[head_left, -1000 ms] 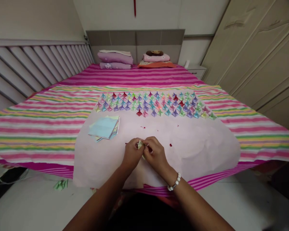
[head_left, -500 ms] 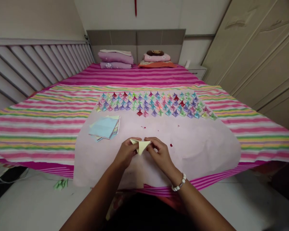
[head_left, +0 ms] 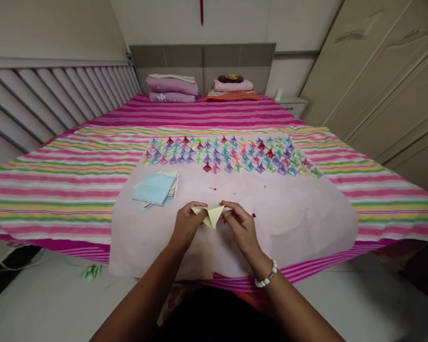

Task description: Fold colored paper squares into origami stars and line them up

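A pale yellow piece of folded origami paper [head_left: 214, 216] is held above the large pale sheet [head_left: 288, 242] spread on the bed. My left hand [head_left: 189, 221] pinches its left side, the thumb inside the fold. My right hand [head_left: 239, 222], with a white bead bracelet at the wrist, has thumb and fingers curled at the paper's right corner. Left of my hands lies a stack of square papers [head_left: 155, 188], light blue on top. Beyond them stand rows of small folded paper pieces [head_left: 229, 167] in many colours.
Tiny red scraps [head_left: 254, 215] lie on the sheet. A striped bedspread [head_left: 57, 190] surrounds it. Folded purple bedding [head_left: 171, 86] and a pink pile [head_left: 232, 85] sit by the headboard [head_left: 183, 57]. Crumpled green paper [head_left: 91, 272] rests on the floor at left.
The yellow paper's right flap has swung to the right and its fold has opened wider. My right hand has shifted slightly right.
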A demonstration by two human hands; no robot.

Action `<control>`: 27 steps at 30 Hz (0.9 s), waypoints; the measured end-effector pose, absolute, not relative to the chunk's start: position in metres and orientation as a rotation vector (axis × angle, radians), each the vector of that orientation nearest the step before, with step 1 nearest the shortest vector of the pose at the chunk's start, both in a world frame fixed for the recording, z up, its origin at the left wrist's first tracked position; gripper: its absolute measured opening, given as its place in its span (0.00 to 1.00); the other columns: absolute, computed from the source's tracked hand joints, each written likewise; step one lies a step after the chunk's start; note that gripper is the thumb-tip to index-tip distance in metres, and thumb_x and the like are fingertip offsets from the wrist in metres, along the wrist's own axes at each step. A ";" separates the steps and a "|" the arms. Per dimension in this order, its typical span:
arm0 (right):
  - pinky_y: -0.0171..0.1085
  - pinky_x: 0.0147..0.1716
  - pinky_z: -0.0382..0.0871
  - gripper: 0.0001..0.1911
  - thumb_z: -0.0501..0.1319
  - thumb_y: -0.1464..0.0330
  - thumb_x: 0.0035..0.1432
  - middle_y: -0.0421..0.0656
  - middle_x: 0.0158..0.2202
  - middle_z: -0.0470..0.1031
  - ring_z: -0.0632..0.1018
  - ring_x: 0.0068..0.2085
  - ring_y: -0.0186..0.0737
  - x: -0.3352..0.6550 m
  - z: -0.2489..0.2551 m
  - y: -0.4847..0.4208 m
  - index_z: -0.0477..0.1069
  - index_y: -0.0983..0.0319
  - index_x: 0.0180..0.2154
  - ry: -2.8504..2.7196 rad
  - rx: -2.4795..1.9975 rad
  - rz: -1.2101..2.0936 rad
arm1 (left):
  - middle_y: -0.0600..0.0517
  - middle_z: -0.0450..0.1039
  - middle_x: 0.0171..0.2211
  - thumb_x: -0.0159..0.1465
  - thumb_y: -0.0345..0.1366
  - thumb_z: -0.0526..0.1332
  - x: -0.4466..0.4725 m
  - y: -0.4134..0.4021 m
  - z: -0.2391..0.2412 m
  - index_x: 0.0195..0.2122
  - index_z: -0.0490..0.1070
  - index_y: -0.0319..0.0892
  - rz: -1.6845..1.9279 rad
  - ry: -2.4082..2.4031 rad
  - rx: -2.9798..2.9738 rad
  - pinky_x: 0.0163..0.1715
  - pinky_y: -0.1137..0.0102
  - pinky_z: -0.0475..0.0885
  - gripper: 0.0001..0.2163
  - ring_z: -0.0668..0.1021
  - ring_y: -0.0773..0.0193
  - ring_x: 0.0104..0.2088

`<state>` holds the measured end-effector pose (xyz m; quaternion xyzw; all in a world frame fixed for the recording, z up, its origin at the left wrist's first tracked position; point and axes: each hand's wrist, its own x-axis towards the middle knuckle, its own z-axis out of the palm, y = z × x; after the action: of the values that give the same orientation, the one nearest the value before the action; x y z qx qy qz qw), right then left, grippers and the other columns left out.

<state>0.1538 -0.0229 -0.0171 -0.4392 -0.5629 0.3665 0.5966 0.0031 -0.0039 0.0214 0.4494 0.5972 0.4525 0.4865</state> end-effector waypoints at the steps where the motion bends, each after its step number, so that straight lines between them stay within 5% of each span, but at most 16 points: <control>1: 0.40 0.37 0.73 0.12 0.56 0.71 0.60 0.46 0.42 0.75 0.76 0.36 0.38 0.155 -0.015 -0.026 0.72 0.59 0.45 -1.297 -1.034 0.751 | 0.60 0.64 0.13 0.46 0.31 0.61 0.003 -0.003 0.021 0.31 0.75 0.39 1.117 1.472 1.098 0.16 0.77 0.60 0.10 0.67 0.71 0.16; 10: 0.43 0.37 0.73 0.18 0.66 0.67 0.52 0.50 0.45 0.70 0.74 0.39 0.44 0.145 -0.008 -0.035 0.71 0.61 0.46 -1.647 -1.092 0.413 | 0.58 0.69 0.19 0.48 0.29 0.58 0.007 -0.004 0.015 0.33 0.75 0.39 1.185 1.459 1.238 0.21 0.76 0.64 0.12 0.68 0.71 0.19; 17: 0.38 0.29 0.70 0.08 0.59 0.73 0.56 0.44 0.34 0.69 0.71 0.29 0.37 0.136 -0.012 -0.030 0.72 0.61 0.39 -1.631 -1.182 0.395 | 0.54 0.74 0.30 0.51 0.27 0.59 0.011 -0.009 0.014 0.34 0.76 0.41 1.271 1.473 1.546 0.26 0.75 0.68 0.11 0.72 0.69 0.27; 27: 0.35 0.28 0.67 0.14 0.54 0.78 0.52 0.42 0.29 0.73 0.72 0.27 0.37 0.138 -0.013 -0.019 0.75 0.61 0.36 -1.531 -1.220 0.532 | 0.49 0.75 0.37 0.54 0.27 0.60 0.013 -0.007 0.001 0.39 0.76 0.40 1.230 1.397 1.669 0.28 0.74 0.71 0.12 0.75 0.68 0.28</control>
<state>0.1378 -0.0191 -0.0128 -0.5108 -0.6408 0.2228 0.5280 0.0134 -0.0067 0.0006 0.6335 0.5303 0.4670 0.3152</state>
